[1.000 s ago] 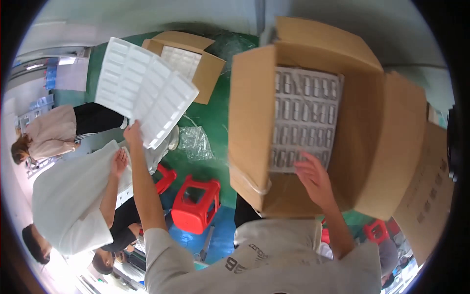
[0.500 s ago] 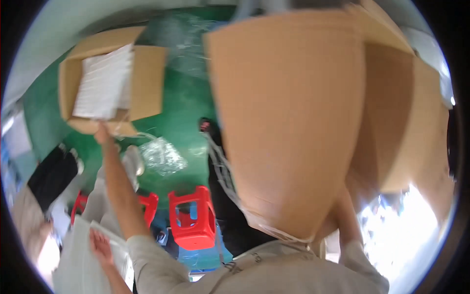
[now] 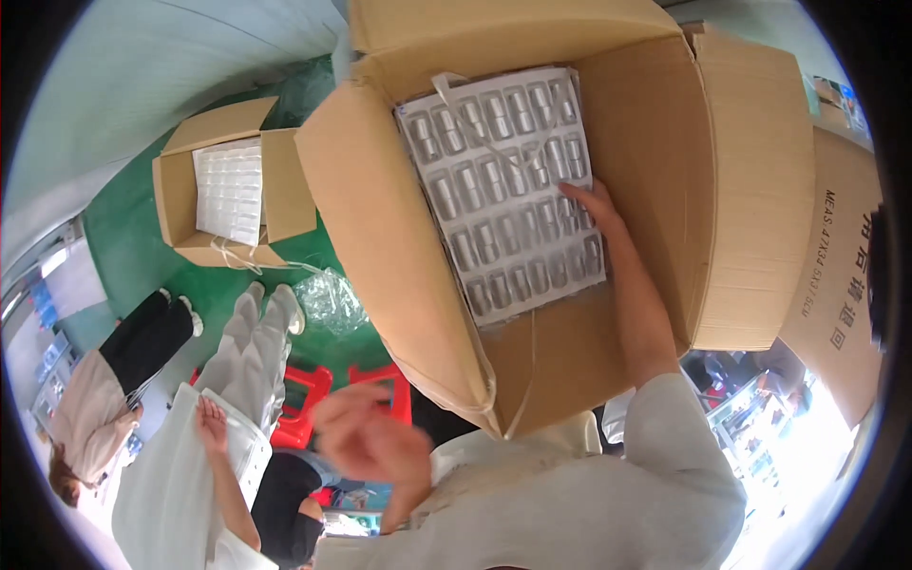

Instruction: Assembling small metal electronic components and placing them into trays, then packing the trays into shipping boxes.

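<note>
A large open cardboard box (image 3: 646,114) stands in front of me, its mouth toward me. Inside lies a white moulded tray (image 3: 532,217) with rows of clear-looking pockets. Across the tray and the box's near edge runs a pale plastic strap (image 3: 534,366). My right hand (image 3: 598,209) reaches into the box and grips the tray's right edge, a finger or thumb on top and the rest partly hidden. Smeared by motion, my left hand (image 3: 370,432) is raised left of the box's near corner, near a red plastic stool (image 3: 388,375); its fingers cannot be made out.
A smaller open carton (image 3: 285,180) holding another white tray (image 3: 228,190) stands on the green floor at far left, clear wrap (image 3: 330,302) nearby. A person carrying white sheets (image 3: 157,475) stands at left, others behind. Another printed carton (image 3: 836,256) stands at right.
The large box has swung from side-on to facing me, showing the tray inside. My left hand has left the smaller carton and come back toward me; my right hand is now on the tray.
</note>
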Available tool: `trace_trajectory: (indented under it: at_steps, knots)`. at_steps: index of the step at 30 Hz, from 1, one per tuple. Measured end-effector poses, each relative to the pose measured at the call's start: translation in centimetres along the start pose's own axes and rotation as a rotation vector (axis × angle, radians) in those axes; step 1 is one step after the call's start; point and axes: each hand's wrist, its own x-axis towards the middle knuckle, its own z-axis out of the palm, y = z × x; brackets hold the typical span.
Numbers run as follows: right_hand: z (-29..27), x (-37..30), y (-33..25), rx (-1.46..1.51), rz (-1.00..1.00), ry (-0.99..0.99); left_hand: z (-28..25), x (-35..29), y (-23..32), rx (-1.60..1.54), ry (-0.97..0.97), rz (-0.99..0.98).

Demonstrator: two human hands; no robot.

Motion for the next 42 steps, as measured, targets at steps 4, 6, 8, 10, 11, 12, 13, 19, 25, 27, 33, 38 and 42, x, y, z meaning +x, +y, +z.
trace_trajectory:
  at_steps: [4, 6, 8, 10, 11, 12, 13, 19, 25, 27, 33, 38, 42]
  knots:
    - [-1.4, -1.0, -0.7, -0.125, -0.048, -0.057, 12.7, -6.0, 2.1, -0.250, -0.346, -0.687]
    - [-2.5, -0.1, -0.9, -0.123, -0.077, -0.066, 19.0, -8.4, -5.3, 0.186, -0.370, -0.670]
    - [-2.9, 0.0, -1.3, -0.130, -0.135, -0.003, 20.6, -11.1, -15.5, 0.605, -0.238, -0.559]
    - [-4.6, 1.3, -0.2, -0.008, 0.039, -0.176, 20.1, -11.9, -20.3, 0.712, -0.190, -0.539]
    - [-5.5, 1.1, -1.4, -0.133, 0.172, -0.195, 20.2, -11.9, -20.7, 0.734, -0.132, -0.483]
    - [-6.1, 1.5, -1.1, -0.126, 0.172, -0.196, 20.6, -12.2, -21.1, 0.753, -0.076, -0.427]
    - [-6.5, 1.9, -0.9, -0.126, 0.155, -0.225, 21.3, -12.6, -21.6, 0.757, -0.079, -0.422]
    - [-7.4, 0.6, -0.8, -0.180, -0.208, -0.236, 24.0, -11.5, -23.1, 0.831, -0.028, -0.572]
    - [-6.8, 0.0, -0.2, 0.096, -0.041, -0.268, 21.2, -12.3, -23.3, 0.742, -0.328, -0.543]
    - [-5.9, -0.1, -1.6, 0.085, 0.058, -0.236, 20.8, -12.7, -24.2, 0.724, -0.198, -0.414]
    - [-4.9, 0.7, -0.1, 0.039, 0.023, -0.182, 20.2, -12.5, -17.2, 0.612, -0.047, -0.293]
    - [-3.7, -0.8, 0.9, -0.311, -0.226, 0.022, 21.0, -12.7, -10.9, 0.589, -0.136, -0.013]
    - [-2.9, -5.3, 0.9, -0.749, -0.596, 0.349, 23.3, -16.0, -2.8, 0.195, -0.621, 0.047]
